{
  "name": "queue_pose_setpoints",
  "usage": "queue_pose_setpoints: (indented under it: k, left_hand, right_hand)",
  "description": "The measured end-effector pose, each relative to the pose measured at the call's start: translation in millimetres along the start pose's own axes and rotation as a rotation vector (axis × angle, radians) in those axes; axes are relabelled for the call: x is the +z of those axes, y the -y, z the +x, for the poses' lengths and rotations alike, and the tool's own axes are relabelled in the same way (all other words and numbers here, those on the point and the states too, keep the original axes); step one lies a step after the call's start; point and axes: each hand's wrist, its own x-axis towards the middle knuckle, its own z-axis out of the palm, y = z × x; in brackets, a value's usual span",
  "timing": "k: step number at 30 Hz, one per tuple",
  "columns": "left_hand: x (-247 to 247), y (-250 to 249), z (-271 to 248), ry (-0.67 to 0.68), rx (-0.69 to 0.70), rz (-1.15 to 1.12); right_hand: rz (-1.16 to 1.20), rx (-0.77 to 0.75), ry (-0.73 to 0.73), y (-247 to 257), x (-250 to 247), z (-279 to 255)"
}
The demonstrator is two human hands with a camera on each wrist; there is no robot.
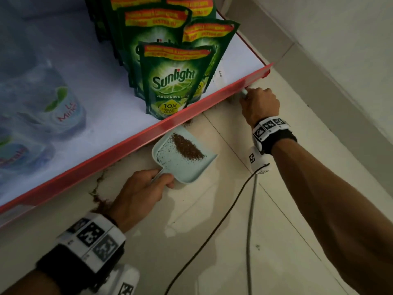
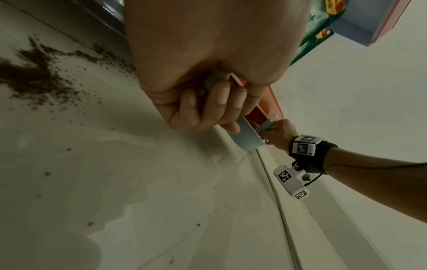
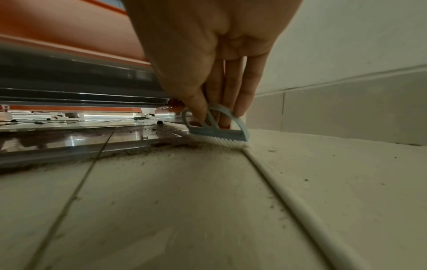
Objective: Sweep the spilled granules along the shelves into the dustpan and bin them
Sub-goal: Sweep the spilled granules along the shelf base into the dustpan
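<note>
The right hand [image 3: 208,54] pinches one small brush [image 3: 217,131], bristles on the floor at the shelf [image 1: 212,96] edge, one o'clock of the single dustpan [image 1: 180,158]. The left hand [image 1: 138,192] grips the pan's handle. Best to drag low toward seven o'clock, herding granules [image 3: 143,148] along the edge into the pan.

Right hand [image 3: 208,54] pinches small blue brush [image 3: 217,127] by its arched handle, fingertips [image 3: 242,107] pointing down; white bristles touch floor [image 3: 184,201]. Brown granules [image 3: 143,149] left of grip, along shelf base [image 3: 80,87].
</note>
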Motion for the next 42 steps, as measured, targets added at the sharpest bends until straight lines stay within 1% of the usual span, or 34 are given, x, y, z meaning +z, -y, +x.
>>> queue_pose_setpoints:
  k: [3,6,8,9,11,13,15,17,19,21,23,25,27,29,31,32,33,35,37,39,40,42]
  left_hand:
    - [-0.2,7.6,-4.2,-0.003,-0.001,0.026]
    - [-2.7,17.1,-10.3,-0.020,0.003,0.018]
    - [-4.2,24.4,-13.8,-0.027,0.006,-0.003]
    - [-4.6,27.7,-15.6,-0.029,0.003,-0.009]
    - [-3.9,33.2,-19.4,-0.033,0.000,-0.008]
    - [-2.7,37.1,-22.5,-0.032,-0.001,-0.012]
    - [-0.9,38.9,-24.4,-0.014,0.001,-0.025]
    - [1.6,38.5,-24.6,-0.008,0.006,-0.024]
    - [3.4,35.1,-23.6,-0.015,0.014,-0.025]
    - [4.8,31.8,-22.4,-0.015,0.026,-0.042]
    - [5.1,30.8,-22.3,-0.022,0.030,-0.056]
    - [3.9,32.8,-22.3,-0.029,0.034,-0.058]
    - [2.5,36.0,-22.5,-0.030,0.042,-0.043]
    - [1.8,37.5,-23.4,-0.026,0.044,-0.033]
    - [2.4,37.3,-23.5,-0.013,0.043,-0.030]
    - [3.4,36.2,-23.3,-0.011,0.042,-0.029]
    - [4.6,34.5,-23.1,-0.014,0.039,-0.031]
    - [6.9,30.2,-22.2,-0.017,0.035,-0.043]
    - [7.6,27.9,-21.5,-0.019,0.034,-0.043]
    - [6.3,27.3,-22.1,-0.027,0.031,-0.038]
    - [5.0,28.2,-22.6,-0.028,0.030,-0.037]
    - [2.5,31.0,-23.4,-0.029,0.026,-0.034]
  right_hand:
    - [0.025,-0.119,0.046,7.5,-5.1,-25.0]
    - [0.109,-0.285,0.064,16.4,-13.2,-64.4]
    - [0.137,-0.417,0.063,17.1,-17.7,-83.6]
    - [0.137,-0.456,0.044,16.2,-19.0,-86.1]
    - [0.121,-0.441,-0.024,11.2,-19.9,-76.1]
    - [0.076,-0.332,-0.070,6.7,-17.7,-54.9]
    - [-0.004,-0.207,-0.035,6.0,-15.9,-36.4]
    - [-0.042,-0.152,0.049,10.9,-15.7,-33.3]
    - [-0.020,-0.205,0.125,21.0,-14.0,-47.4]
    - [0.055,-0.323,0.135,32.8,-13.7,-72.9]
    - [0.145,-0.450,0.091,39.8,-14.7,-96.8]
    - [0.161,-0.496,0.019,41.4,-18.8,-108.1]
    - [0.147,-0.445,-0.059,37.4,-22.2,-102.3]
    - [0.104,-0.319,-0.101,30.4,-24.0,-85.8]
    - [0.043,-0.166,-0.044,23.6,-25.3,-70.6]
    - [0.024,-0.117,0.005,22.0,-24.9,-67.4]
    - [0.020,-0.105,0.057,23.0,-24.3,-68.9]
    - [0.061,-0.179,0.131,31.8,-22.9,-82.5]
    - [0.162,-0.312,0.153,42.3,-23.1,-103.6]
    - [0.247,-0.424,0.090,48.3,-27.7,-121.3]
    - [0.267,-0.438,0.039,49.4,-30.6,-123.9]
    - [0.267,-0.387,-0.048,46.2,-32.3,-114.1]
